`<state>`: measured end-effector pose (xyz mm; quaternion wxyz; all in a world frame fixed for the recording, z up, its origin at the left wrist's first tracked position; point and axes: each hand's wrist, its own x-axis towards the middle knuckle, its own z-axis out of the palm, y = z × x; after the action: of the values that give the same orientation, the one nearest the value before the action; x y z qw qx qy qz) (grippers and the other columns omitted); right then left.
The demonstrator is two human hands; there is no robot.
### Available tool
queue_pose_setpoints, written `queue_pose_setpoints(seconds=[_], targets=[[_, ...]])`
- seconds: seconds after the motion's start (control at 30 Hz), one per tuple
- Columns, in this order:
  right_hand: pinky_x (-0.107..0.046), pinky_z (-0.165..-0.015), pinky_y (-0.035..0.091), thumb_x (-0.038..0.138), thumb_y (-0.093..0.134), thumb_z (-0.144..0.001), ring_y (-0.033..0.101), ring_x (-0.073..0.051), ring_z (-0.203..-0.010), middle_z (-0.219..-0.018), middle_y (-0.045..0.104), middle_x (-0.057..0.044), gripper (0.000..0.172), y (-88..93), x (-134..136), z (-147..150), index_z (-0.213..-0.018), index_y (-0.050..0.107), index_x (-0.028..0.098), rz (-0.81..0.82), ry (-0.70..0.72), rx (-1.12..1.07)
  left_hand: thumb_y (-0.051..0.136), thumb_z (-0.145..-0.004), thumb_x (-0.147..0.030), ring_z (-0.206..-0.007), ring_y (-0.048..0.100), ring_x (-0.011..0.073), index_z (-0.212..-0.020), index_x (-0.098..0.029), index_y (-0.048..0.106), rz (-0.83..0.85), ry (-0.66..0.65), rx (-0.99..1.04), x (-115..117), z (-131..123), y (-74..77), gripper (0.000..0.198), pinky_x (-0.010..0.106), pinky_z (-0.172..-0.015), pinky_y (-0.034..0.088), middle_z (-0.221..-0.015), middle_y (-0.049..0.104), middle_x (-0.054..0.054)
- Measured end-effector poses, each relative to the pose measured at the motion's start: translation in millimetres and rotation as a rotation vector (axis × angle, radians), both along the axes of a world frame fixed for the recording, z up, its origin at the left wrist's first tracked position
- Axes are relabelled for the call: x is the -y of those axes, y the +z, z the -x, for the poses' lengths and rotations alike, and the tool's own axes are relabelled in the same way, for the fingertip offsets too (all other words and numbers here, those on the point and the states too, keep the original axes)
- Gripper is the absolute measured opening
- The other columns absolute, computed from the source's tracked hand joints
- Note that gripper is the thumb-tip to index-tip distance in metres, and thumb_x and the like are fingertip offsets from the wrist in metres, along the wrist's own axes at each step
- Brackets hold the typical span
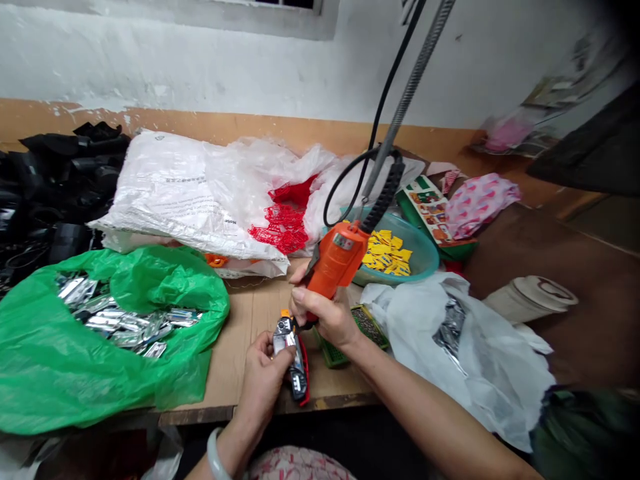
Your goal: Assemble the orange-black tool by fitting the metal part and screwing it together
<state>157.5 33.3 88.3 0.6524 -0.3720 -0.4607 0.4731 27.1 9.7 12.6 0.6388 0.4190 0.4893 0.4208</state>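
Note:
My right hand (325,310) is wrapped round an orange electric screwdriver (339,260), which hangs from a coiled spring and a black cable. Its lower end points down at the top of a small black, silver and red plastic assembly (299,380) on the table; whether the bit touches it is hidden by my fingers. My left hand (267,367) grips this assembly from the left, thumb across its face. Just right of it, partly behind my right wrist, lies a green tray of small screws (367,325).
On the left, a green plastic bag (195,293) holds shiny metal-like parts, with black parts (55,193) behind. A white sack (165,187) and red parts (285,220) lie at the back. Right are a teal basin (425,250) of yellow packets and a white bag (415,320).

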Motion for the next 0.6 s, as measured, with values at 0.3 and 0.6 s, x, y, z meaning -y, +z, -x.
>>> queue_pose_setpoints(seconds=[0.3,0.6], targets=[[-0.026,-0.045,0.045,0.029,0.071,-0.079,0.047,-0.011,-0.036,-0.048,0.05,0.01,0.02,-27.2,23.2,-74.6,-0.092,0.059,0.02,-0.041,-0.386,0.056,0.073,-0.059,-0.033,-0.046,0.049,0.0103,-0.081,-0.017,0.057,0.119,-0.033,0.051,-1.3,5.1,2.8,0.031,0.02,-0.045,0.04,-0.059,0.06,-0.005],[-0.027,-0.048,0.048,0.032,0.07,-0.081,0.05,-0.012,-0.039,-0.051,0.053,0.009,0.024,-54.9,39.2,-83.8,-0.097,0.056,0.021,-0.041,-0.429,0.077,0.072,-0.057,-0.03,-0.046,0.05,0.0109,-0.079,-0.017,0.057,0.144,-0.034,0.033,-2.8,-0.2,4.9,0.03,0.02,-0.042,0.043,-0.059,0.061,-0.004]])
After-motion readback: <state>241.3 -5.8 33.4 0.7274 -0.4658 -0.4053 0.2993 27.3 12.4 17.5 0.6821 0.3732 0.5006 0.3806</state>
